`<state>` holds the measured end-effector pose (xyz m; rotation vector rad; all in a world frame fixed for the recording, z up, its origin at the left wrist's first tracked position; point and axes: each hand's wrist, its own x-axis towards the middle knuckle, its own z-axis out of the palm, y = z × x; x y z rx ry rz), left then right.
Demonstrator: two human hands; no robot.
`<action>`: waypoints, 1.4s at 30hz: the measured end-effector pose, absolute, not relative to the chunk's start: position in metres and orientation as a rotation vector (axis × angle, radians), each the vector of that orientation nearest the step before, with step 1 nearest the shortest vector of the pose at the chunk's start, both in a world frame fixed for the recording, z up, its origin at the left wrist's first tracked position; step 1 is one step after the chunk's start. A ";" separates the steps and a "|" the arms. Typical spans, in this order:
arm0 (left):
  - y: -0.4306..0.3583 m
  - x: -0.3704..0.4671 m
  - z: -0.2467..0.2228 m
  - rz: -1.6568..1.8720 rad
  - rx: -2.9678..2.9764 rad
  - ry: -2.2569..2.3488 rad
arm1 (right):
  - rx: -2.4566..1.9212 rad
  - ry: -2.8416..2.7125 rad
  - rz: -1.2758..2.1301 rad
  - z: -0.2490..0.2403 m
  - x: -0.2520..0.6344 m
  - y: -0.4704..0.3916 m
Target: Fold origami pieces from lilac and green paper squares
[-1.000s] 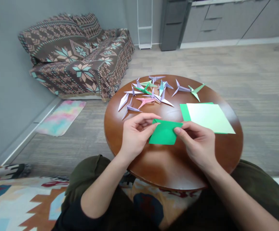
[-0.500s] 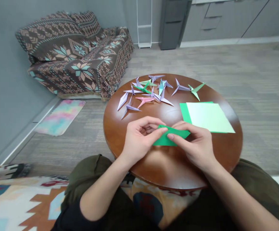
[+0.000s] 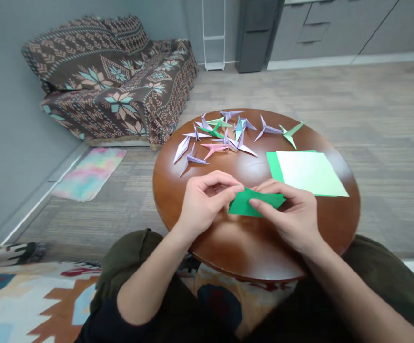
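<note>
A folded piece of green paper [image 3: 251,204] is held between both hands above the near half of the round brown table [image 3: 257,257]. My left hand [image 3: 207,197] pinches its upper left corner between thumb and fingers. On the right side, my right hand [image 3: 294,209] grips it, thumb on the near face and fingers behind, where they are partly hidden. Several folded paper cranes lie beyond the hands, among them a pink one [image 3: 216,148] and a darker green one [image 3: 214,131]. A light green sheet [image 3: 310,171] rests on green paper [image 3: 274,166] at the right.
A purple crane [image 3: 267,129] and a light green one [image 3: 290,133] lie at the table's far side. Past the table are a sofa with a patterned cover [image 3: 121,90], a pastel mat [image 3: 90,171] and a dark grey cabinet [image 3: 255,43]. My knees flank the table.
My left hand has shifted slightly left and up, its thumb now nearer the paper's upper left corner. More of the green paper's left part shows, and the paper has tilted slightly.
</note>
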<state>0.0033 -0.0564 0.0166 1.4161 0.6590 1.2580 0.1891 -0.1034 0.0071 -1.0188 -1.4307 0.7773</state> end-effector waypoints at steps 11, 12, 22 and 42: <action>-0.058 -0.001 0.017 1.291 1.457 0.681 | -1.070 -1.423 0.776 0.007 0.190 -0.105; -0.059 -0.001 0.018 1.291 1.483 0.664 | -1.076 -1.421 0.772 0.007 0.190 -0.105; -0.066 0.004 0.025 1.295 1.727 0.798 | -1.087 -1.392 0.902 0.008 0.194 -0.102; -0.067 0.011 0.022 1.295 1.675 0.905 | -1.192 -1.177 1.042 0.010 0.190 -0.098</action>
